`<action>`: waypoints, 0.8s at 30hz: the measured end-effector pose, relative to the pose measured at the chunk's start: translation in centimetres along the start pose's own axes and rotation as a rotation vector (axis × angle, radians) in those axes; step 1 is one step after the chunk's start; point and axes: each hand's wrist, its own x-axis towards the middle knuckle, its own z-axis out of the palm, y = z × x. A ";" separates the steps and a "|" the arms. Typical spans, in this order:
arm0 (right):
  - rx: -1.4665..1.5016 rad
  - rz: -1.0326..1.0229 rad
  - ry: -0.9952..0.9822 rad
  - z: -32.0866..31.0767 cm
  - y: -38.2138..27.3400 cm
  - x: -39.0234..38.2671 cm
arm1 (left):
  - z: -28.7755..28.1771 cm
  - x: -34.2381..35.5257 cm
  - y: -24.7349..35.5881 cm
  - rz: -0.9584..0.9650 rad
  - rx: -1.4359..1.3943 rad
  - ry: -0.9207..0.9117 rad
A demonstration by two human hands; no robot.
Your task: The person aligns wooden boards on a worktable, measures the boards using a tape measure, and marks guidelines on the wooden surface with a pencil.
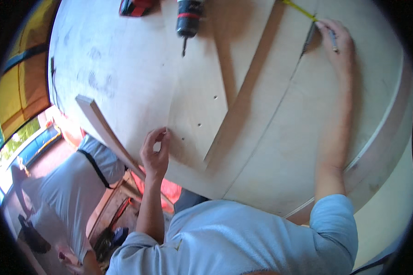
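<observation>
Over the pale wooden panel (280, 133) my right hand (340, 43) reaches to the far right, its fingers closed around a slim pen-like tool (333, 42). Its fingertips are at the end of a yellow tape measure blade (300, 10), which comes in from the upper edge. A dark, narrow thing (309, 39) lies beside those fingertips, on a line across the panel; its kind is unclear. My left hand (155, 153) is at the panel's near left part, thumb and forefinger pinched together. Whatever is between them is too small to make out.
A cordless drill (189, 20) with a bit lies at the top, beside a red and black tool part (135, 7). Wooden strips (245, 82) and a board with holes (197, 105) lie on the panel. Another strip (105, 128) juts out left, near another person (69, 192).
</observation>
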 end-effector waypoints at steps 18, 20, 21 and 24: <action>-0.088 0.066 0.054 1.0 -3.2 -1.7 | -1.7 33.8 17.8 0.671 0.649 0.183; -0.084 0.008 0.068 2.6 -2.3 -0.8 | -1.9 36.3 15.0 0.986 0.791 0.030; -0.065 -0.015 0.054 3.1 -2.2 0.0 | -2.4 37.8 14.3 1.175 0.876 -0.129; -0.058 0.099 -0.022 0.4 0.0 -0.7 | 2.5 39.1 20.0 0.610 1.078 -0.427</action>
